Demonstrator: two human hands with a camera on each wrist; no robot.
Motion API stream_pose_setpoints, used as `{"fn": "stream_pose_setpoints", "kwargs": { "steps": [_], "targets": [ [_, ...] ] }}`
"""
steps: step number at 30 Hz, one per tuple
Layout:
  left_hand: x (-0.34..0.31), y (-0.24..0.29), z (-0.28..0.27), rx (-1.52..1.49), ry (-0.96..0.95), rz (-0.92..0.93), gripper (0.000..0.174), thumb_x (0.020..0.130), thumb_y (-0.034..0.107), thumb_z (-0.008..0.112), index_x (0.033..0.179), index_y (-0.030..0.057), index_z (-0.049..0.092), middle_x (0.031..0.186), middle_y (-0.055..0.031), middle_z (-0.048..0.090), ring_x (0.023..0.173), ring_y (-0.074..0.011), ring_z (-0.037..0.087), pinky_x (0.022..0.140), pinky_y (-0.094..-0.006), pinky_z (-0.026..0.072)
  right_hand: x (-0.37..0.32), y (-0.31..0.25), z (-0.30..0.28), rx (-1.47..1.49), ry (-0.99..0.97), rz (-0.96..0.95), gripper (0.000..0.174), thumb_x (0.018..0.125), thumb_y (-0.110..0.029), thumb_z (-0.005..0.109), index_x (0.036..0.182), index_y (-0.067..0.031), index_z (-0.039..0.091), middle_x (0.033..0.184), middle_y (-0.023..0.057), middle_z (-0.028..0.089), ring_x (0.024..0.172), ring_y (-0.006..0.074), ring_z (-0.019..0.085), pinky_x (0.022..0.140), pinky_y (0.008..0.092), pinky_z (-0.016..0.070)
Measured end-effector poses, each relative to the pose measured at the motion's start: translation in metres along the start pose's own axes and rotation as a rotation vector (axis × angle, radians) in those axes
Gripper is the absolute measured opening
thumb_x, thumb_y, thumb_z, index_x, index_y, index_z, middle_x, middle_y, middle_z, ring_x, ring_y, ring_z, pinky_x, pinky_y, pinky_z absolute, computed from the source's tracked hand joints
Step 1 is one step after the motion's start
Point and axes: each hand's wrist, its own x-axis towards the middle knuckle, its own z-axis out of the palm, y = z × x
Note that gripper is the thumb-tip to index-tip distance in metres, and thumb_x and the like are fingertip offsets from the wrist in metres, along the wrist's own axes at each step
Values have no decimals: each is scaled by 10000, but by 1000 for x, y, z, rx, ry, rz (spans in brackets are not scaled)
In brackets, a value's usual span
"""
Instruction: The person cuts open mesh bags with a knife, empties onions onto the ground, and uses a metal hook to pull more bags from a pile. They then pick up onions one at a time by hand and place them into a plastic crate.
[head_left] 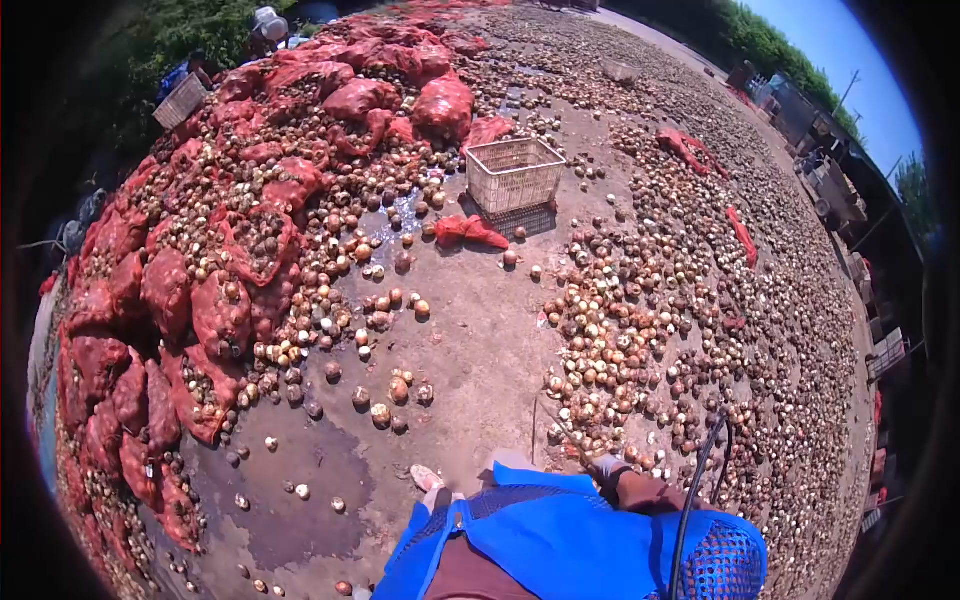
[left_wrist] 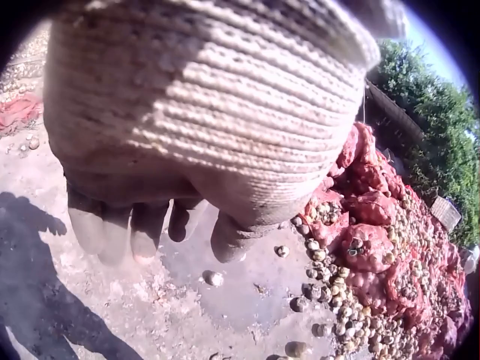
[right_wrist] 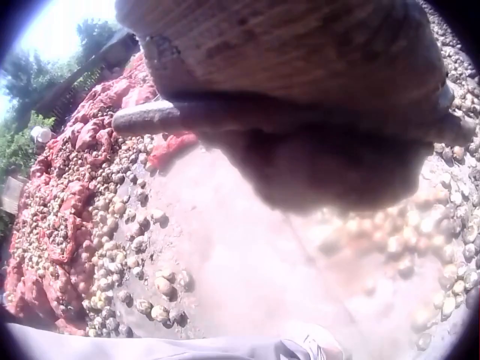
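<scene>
In the left wrist view my left hand [left_wrist: 199, 127], in a ribbed off-white knit glove, hangs over the ground with its fingers loosely bent downward and nothing in them. A loose onion [left_wrist: 214, 278] lies on the ground beyond the fingertips. My gloved right hand [head_left: 608, 466] is low beside the blue vest [head_left: 590, 535], at the edge of the spread onions [head_left: 610, 340]. It grips a thin stick-like handle [right_wrist: 146, 117], whose end pokes out past the hand in the right wrist view. The hand is in deep shadow there, and the tool's far end is hidden.
A beige plastic crate [head_left: 515, 185] stands ahead, with a red mesh bag [head_left: 470, 232] beside it. Full red mesh sacks [head_left: 220, 310] are piled on the left. Onions cover the ground on the right. A dark wet patch [head_left: 290, 490] marks the concrete [head_left: 480, 380] at front left.
</scene>
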Motion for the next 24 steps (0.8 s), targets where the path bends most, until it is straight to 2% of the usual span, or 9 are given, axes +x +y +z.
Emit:
{"fn": "stream_pose_setpoints", "kwargs": {
  "steps": [2, 6, 7, 10, 14, 16, 17, 23, 24],
  "targets": [
    [18, 19, -20, 37, 6, 92, 205, 869, 288, 571, 861, 87, 610, 665, -58, 558, 516, -174, 523, 439, -337, 426, -10, -22, 0, 1, -10, -55, 317, 793, -290, 591, 1007, -77, 687, 996, 211, 667, 912, 387, 644, 798, 443, 517],
    [51, 76, -39, 244, 27, 528, 222, 869, 292, 563, 814, 85, 623, 656, -63, 560, 515, -182, 533, 437, -345, 434, -15, -44, -15, -16, -6, -166, 333, 800, -296, 583, 1021, -67, 681, 1005, 211, 667, 918, 390, 643, 811, 447, 513],
    [44, 111, -29, 170, 16, 256, 168, 855, 261, 577, 840, 98, 615, 663, -58, 561, 525, -188, 550, 445, -347, 450, -14, -46, -21, -33, 5, -204, 337, 802, -298, 581, 1025, -65, 679, 1008, 211, 667, 920, 391, 642, 815, 448, 512],
    [56, 162, 2, -92, 90, 44, 132, 842, 233, 617, 894, 114, 597, 680, -44, 567, 542, -195, 567, 463, -354, 472, -6, -49, -39, -13, 12, -222, 350, 803, -302, 582, 1035, -57, 675, 1016, 209, 667, 927, 389, 642, 821, 446, 511],
    [46, 214, 60, 21, 134, -98, 157, 831, 240, 653, 925, 132, 591, 690, -39, 570, 530, -185, 556, 458, -349, 469, 11, -41, -77, 182, -62, 29, 373, 790, -302, 600, 1050, -44, 671, 1028, 201, 668, 941, 374, 644, 822, 431, 514],
    [53, 204, 82, 155, -58, 149, 202, 845, 316, 639, 866, 120, 595, 668, -31, 565, 513, -179, 545, 436, -346, 452, 16, -30, -99, 245, -87, 128, 385, 784, -303, 609, 1057, -38, 669, 1034, 197, 668, 948, 366, 646, 822, 423, 515],
    [44, 227, 104, 47, -84, -18, 227, 850, 339, 626, 842, 114, 594, 658, -27, 563, 507, -177, 541, 427, -344, 447, 18, -24, -110, 271, -100, 170, 392, 781, -303, 613, 1061, -35, 668, 1037, 195, 668, 952, 362, 646, 822, 419, 515],
    [84, 273, 197, -14, -110, -257, 216, 859, 294, 567, 793, 88, 578, 647, -58, 575, 511, -199, 557, 407, -352, 452, 23, 19, -176, 351, -166, 379, 432, 763, -304, 640, 1083, -15, 663, 1056, 184, 669, 974, 339, 650, 822, 397, 519],
    [91, 282, 208, 36, -131, -196, 219, 864, 305, 575, 844, 90, 606, 695, -68, 595, 552, -216, 579, 434, -382, 469, 24, 25, -190, 359, -184, 420, 439, 760, -305, 644, 1087, -12, 662, 1059, 182, 669, 977, 335, 651, 822, 393, 520]
  ]
}}
